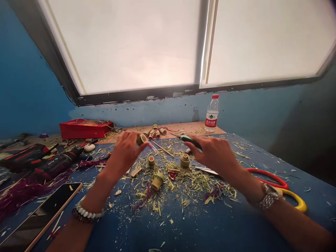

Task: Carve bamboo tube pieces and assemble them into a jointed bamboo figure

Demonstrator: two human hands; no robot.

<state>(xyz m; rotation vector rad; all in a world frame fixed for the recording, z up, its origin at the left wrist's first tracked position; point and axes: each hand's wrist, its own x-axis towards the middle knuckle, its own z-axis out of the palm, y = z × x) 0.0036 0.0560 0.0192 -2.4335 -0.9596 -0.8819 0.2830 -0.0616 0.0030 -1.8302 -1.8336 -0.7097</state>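
One blue desk (126, 234) has both hands over it, toward its far edge. The right hand (215, 152) grips a knife (188, 139), tip pointing left. The left hand (124, 150) is nearer the little bamboo tube (140, 140), pinching it at the fingertips; the tube leans sideways, open end toward the knife's side.

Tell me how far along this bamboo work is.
Partway, it seems. Cut already: the bamboo pieces by the red cord at the back. The left hand holds a bamboo section, the right hand a green-handled tool. Probably left: the loose pieces in front, apart from that group, and the uncleared shavings.
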